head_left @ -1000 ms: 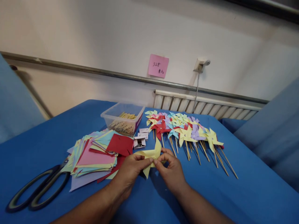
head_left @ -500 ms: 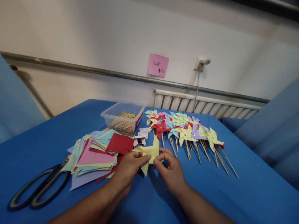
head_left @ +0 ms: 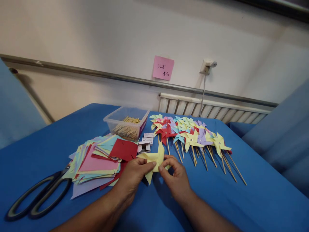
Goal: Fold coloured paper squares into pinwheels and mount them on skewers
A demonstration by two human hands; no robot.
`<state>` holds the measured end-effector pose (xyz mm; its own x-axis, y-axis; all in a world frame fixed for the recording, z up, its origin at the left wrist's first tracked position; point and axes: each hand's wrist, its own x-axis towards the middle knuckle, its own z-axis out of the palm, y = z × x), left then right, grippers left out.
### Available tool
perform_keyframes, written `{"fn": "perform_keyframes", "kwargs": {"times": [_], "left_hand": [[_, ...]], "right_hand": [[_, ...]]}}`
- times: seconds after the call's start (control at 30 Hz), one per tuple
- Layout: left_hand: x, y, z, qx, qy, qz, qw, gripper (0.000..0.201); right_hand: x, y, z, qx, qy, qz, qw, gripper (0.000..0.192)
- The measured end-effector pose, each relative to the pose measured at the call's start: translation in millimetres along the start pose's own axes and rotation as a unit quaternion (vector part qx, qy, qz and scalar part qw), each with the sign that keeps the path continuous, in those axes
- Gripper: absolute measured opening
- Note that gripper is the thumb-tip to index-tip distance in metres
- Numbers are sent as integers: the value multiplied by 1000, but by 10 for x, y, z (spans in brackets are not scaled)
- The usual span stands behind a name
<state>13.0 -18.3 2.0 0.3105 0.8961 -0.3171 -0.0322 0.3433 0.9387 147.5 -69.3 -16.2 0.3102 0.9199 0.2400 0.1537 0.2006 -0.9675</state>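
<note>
Pinwheel (head_left: 154, 158), yellow paper, sits pinched between my two hands just above the blue surface (head_left: 253, 199), near its middle. My left hand (head_left: 131, 178) comes in from the lower left, forearm slanting up, thumb and fingers closed on the paper's left flaps. My right hand (head_left: 177, 180) reaches in from the lower right, fingertips curled shut on the right side near the centre. Open blue room lies toward me and to the right, out to the far edge. Scissors (head_left: 36, 199) lie at the left. A paper stack (head_left: 98, 161) sits just left of my left hand. Finished pinwheels (head_left: 190, 135) spread beyond my right hand, and a tub (head_left: 126, 124) of sticks stands behind.
</note>
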Motion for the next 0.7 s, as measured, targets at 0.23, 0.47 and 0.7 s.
{"fn": "perform_keyframes", "kwargs": {"times": [0.23, 0.47, 0.7], "left_hand": [[-39, -9, 36, 16, -26, -20, 999, 23], [-85, -62, 124, -19, -40, -1, 999, 27], [-78, -59, 129, -29, -24, 4, 999, 28]], "right_hand": [[7, -16, 50, 209, -28, 75, 975, 32], [36, -15, 52, 278, -29, 121, 953, 35], [51, 75, 57, 301, -26, 158, 940, 37]]}}
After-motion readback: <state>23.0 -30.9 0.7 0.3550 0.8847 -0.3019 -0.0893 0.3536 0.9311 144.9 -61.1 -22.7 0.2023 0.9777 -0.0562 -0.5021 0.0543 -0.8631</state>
